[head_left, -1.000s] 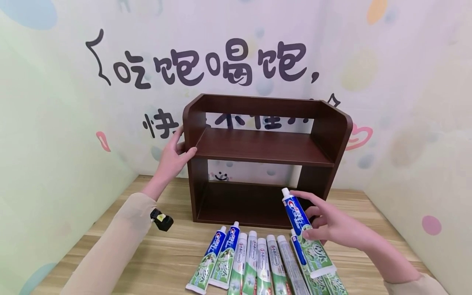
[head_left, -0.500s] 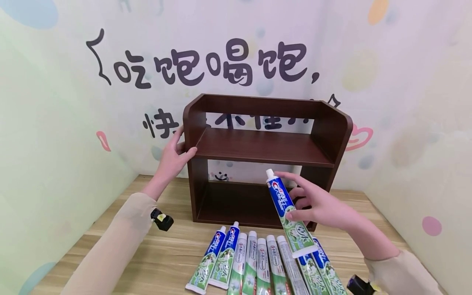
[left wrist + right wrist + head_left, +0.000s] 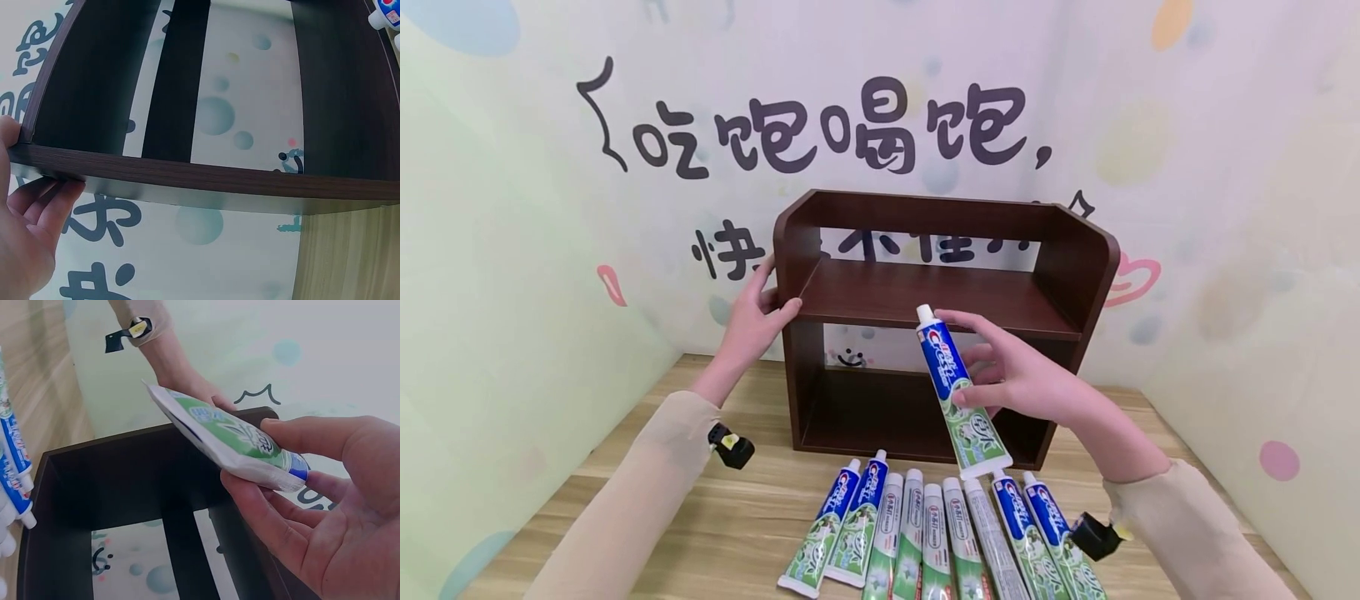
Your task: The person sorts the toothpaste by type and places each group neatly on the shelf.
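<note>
In the head view my right hand point(image 3: 1026, 375) pinches a blue, white and green toothpaste tube point(image 3: 958, 392) between thumb and fingers, cap end up and tilted left. It is held in front of a dark brown two-tier shelf point(image 3: 925, 321), level with the gap below the middle board. The right wrist view shows the same toothpaste tube point(image 3: 231, 434) in the fingers from its crimped end. My left hand point(image 3: 756, 312) grips the shelf's left side panel, thumb at the front edge. In the left wrist view, the left hand point(image 3: 31, 231) has its fingers against the panel's outer face.
On the wooden table point(image 3: 715, 508) before the shelf lies a row of toothpaste tubes: blue-green ones point(image 3: 823, 529) at both ends, silver-green ones point(image 3: 936, 542) between. A printed wall point(image 3: 880, 50) stands behind the shelf.
My right hand has moved left and up with the toothpaste tube, from over the right end of the row to the shelf's front. The left hand has kept its place.
</note>
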### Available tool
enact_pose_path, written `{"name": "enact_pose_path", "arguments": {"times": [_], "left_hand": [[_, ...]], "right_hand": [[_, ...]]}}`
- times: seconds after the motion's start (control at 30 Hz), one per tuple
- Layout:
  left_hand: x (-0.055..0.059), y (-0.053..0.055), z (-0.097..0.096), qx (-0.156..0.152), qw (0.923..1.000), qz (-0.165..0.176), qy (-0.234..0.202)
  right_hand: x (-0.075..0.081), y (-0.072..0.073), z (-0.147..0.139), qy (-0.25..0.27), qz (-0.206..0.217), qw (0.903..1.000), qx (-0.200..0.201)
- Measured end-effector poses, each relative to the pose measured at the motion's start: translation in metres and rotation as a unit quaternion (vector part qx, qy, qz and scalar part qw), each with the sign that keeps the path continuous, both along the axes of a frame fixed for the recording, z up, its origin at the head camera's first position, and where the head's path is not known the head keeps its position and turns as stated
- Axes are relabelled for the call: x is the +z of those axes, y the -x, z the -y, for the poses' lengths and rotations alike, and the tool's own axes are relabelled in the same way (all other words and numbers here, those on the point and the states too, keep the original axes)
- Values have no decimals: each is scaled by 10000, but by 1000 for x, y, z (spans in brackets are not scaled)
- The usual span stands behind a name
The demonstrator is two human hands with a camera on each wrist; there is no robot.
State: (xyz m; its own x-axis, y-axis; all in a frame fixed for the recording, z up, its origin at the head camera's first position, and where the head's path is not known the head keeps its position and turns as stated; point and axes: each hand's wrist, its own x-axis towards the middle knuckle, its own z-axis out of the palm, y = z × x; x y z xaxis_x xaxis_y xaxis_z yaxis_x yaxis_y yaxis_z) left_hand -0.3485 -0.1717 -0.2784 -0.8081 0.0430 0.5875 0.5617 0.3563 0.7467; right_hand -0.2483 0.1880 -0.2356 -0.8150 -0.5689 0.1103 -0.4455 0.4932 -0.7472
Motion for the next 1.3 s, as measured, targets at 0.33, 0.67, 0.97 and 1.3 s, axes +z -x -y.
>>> {"name": "enact_pose_path", "arguments": {"times": [0.33,0.67,0.97,1.3], "left_hand": [[1,0,-1,-65,9999,72,-66],[0,1,0,-6,10000,72,-30],[-1,1,0,-37,10000,37,-58],[0,-1,-1,18,9999,138,-85]], "right_hand": [[17,17,18,340,4,9992,-200],[31,38,32,403,95,9988,-243],[41,54,49,494,236,9978,-369],[49,74,72,767,371,9952,-480]]}}
